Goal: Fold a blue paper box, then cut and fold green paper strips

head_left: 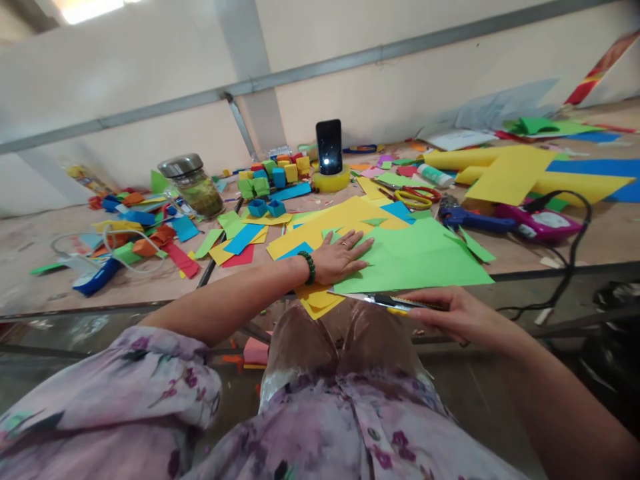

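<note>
Left hand (341, 259) on green paper (420, 260) (right hand (457, 312) grips knife (377, 300)).

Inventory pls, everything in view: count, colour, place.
wall: 1, white, back
tabletop: seamed, count unclear, brownish, across middle
green sheet: 1, light green, centre
paper pieces: many, mixed, scattered
paper cubes: many, mixed, left of phone
phone: 1, black, upright, centre back
tape roll: 1, yellow, at phone's base
jar: 1, clear, silver lid, left
scissors: at least 1, yellow/red handles, right of centre
tube: 1, white/green, right
magenta device: 1, right
bladed tool: 1, silver/black, in right hand
bracelet: 1, green, left wrist
left hand: 1, flat on paper
right hand: 1, gripping bladed tool
</note>
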Action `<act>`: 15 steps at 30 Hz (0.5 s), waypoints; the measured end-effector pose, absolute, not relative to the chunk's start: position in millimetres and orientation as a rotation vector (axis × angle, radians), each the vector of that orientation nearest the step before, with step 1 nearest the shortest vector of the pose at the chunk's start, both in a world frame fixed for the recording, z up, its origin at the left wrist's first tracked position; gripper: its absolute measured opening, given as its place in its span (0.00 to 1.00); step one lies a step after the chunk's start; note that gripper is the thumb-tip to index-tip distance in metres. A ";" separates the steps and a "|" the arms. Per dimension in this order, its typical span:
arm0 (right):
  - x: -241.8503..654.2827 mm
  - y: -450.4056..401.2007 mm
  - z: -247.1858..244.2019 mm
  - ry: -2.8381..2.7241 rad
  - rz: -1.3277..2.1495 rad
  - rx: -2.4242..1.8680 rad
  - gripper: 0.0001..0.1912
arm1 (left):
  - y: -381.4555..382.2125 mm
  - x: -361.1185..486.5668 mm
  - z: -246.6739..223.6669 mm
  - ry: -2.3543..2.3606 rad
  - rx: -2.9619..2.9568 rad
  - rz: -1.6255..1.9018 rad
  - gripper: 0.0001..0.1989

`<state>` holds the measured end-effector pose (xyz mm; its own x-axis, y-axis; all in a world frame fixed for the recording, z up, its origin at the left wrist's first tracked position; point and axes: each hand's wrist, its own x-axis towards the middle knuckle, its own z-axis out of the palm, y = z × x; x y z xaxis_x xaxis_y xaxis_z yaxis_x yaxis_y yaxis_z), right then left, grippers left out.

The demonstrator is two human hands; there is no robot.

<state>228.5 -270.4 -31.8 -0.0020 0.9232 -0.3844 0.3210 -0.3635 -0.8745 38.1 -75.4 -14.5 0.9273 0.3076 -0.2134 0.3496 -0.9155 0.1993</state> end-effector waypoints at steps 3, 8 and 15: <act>224.1 -271.2 -29.2 -1.309 1.464 -1.644 0.25 | -74.5 38.6 -17.1 0.482 2.855 -0.254 0.32; 224.4 -287.8 -19.1 -1.379 1.440 -1.536 0.23 | -69.5 38.5 -16.3 0.458 2.851 -0.267 0.34; 267.7 -350.3 -31.2 -0.738 0.877 -1.766 0.27 | -76.9 28.3 -1.9 0.499 2.907 -0.089 0.43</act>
